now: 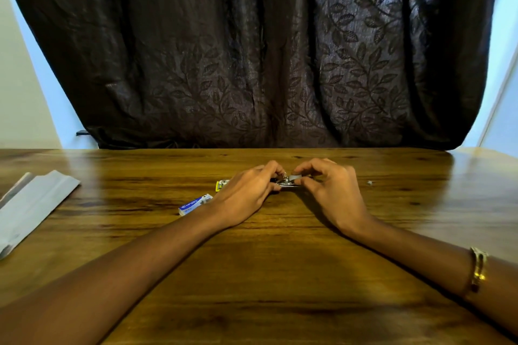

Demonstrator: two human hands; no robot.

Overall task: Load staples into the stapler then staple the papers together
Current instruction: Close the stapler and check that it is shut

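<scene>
Stapler (286, 184) lies lengthwise left-to-right, left hand (246, 193) gripping it, right hand (333, 190) pinching staples (296, 177).

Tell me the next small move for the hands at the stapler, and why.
Probably lower the small grey strip of staples into the small metal stapler lying on the wooden table. The right hand pinches the strip just above it, while the left hand steadies the stapler's other end. The grey folded papers lie untouched at far left, so stapling comes later.
</scene>
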